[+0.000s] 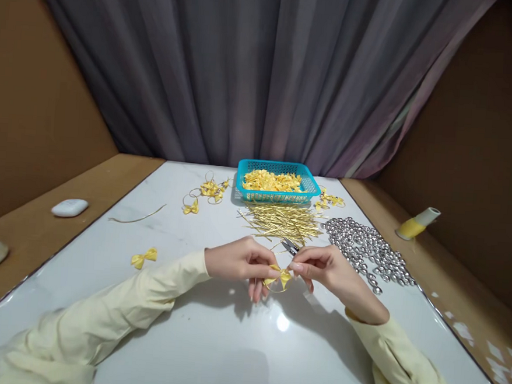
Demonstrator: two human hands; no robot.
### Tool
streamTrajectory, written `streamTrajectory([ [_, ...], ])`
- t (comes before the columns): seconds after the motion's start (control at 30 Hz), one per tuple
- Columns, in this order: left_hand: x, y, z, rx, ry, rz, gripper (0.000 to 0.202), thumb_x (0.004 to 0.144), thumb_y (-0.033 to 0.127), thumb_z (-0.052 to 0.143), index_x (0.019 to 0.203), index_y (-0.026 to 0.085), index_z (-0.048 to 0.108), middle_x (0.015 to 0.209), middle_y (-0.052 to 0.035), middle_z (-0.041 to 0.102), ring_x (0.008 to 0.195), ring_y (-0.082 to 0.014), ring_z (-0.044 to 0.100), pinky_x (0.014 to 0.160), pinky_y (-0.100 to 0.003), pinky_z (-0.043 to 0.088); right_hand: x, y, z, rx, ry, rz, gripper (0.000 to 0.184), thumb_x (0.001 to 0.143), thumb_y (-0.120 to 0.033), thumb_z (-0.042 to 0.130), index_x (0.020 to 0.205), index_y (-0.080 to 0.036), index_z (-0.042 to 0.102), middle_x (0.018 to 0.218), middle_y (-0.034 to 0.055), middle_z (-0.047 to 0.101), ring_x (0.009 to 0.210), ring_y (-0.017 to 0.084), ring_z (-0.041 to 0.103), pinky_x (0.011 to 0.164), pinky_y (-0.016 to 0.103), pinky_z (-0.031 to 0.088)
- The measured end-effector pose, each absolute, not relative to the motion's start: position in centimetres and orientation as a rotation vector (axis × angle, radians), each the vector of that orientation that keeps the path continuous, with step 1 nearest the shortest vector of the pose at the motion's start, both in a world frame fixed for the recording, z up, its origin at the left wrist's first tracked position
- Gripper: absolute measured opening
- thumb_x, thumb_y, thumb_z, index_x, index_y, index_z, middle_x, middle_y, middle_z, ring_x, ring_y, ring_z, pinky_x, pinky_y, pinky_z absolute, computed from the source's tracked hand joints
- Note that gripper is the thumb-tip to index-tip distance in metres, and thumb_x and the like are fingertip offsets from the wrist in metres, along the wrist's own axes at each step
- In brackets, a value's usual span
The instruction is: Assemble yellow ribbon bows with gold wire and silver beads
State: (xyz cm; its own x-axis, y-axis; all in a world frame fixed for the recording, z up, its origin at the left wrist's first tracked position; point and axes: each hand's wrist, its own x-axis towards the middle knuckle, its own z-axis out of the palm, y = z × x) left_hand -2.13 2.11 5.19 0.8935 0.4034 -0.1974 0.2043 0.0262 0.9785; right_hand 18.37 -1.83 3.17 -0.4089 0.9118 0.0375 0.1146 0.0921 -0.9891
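Observation:
My left hand (248, 267) pinches a yellow ribbon bow (281, 278) with a thin gold cord loop hanging from it, just above the white table. My right hand (321, 267) is closed close to the bow's right side, thumb and index finger pressed together. Small scissors (290, 247) stick out from behind my right fingers, blades pointing up and to the left; the handles are mostly hidden. Beyond the hands lies a pile of gold cord pieces (280, 222). Off to the left, a single yellow bow (144, 258) rests on the table.
At the back stands a blue basket (277, 197) full of yellow bows. Looped bows (212, 190) lie left of it, others (329, 199) right. Silver beads (366, 249) spread at right. One cord (138, 216), a white mouse-like object (69, 207) and a yellow-white bottle (417, 224) flank these.

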Motion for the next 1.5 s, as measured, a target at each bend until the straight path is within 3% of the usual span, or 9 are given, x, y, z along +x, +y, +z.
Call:
streamTrajectory([
  [0.6,-2.2,1.3,5.9,2.377,0.399,0.229,0.019,0.084,0.01,0.038,0.076,0.014,0.055,0.056,-0.0008,0.064,0.048,-0.0085,0.059,0.049,-0.016,0.045,18.5,-1.9,2.7,-1.099,-1.771,1.368,0.028,0.075,-0.04,0.059,0.074,-0.013,0.069,0.075,0.0053,0.058,0.048,0.007,0.046,0.041,0.021,0.041],
  [0.97,-2.3,0.6,5.7,2.646,0.461,0.269,0.016,0.082,0.012,0.038,0.076,0.015,0.052,0.061,-0.0018,0.061,0.05,-0.0099,0.055,0.047,-0.019,0.039,18.3,-1.8,3.0,-1.125,-1.694,1.457,0.03,0.073,-0.042,0.06,0.073,-0.013,0.067,0.067,0.003,0.057,0.045,0.007,0.046,0.042,0.022,0.04],
  [1.1,-2.2,0.7,5.7,2.648,0.48,0.298,0.017,0.084,0.013,0.036,0.077,0.015,0.052,0.063,-0.0019,0.062,0.051,-0.0098,0.055,0.048,-0.019,0.039,18.3,-1.9,3.2,-1.137,-1.635,1.486,0.028,0.073,-0.04,0.061,0.071,-0.013,0.066,0.055,-0.0007,0.054,0.043,0.007,0.046,0.044,0.022,0.039],
  [1.27,-2.2,0.8,5.8,2.631,0.525,0.344,0.021,0.086,0.013,0.035,0.079,0.012,0.055,0.062,-0.0023,0.061,0.052,-0.0094,0.055,0.051,-0.018,0.04,18.2,-1.9,2.8,-1.027,-1.559,1.694,0.025,0.078,-0.035,0.059,0.072,-0.012,0.066,0.042,-0.0043,0.049,0.039,0.006,0.046,0.051,0.023,0.039],
  [1.5,-2.2,0.8,6.0,2.517,0.571,0.443,0.022,0.087,0.014,0.036,0.084,0.011,0.058,0.06,-0.0023,0.063,0.053,-0.0089,0.058,0.052,-0.017,0.044,18.3,-1.3,2.2,-0.761,-1.249,2.054,0.019,0.08,-0.024,0.056,0.081,-0.008,0.066,0.046,-0.0031,0.051,0.036,0.004,0.043,0.04,0.017,0.037],
])
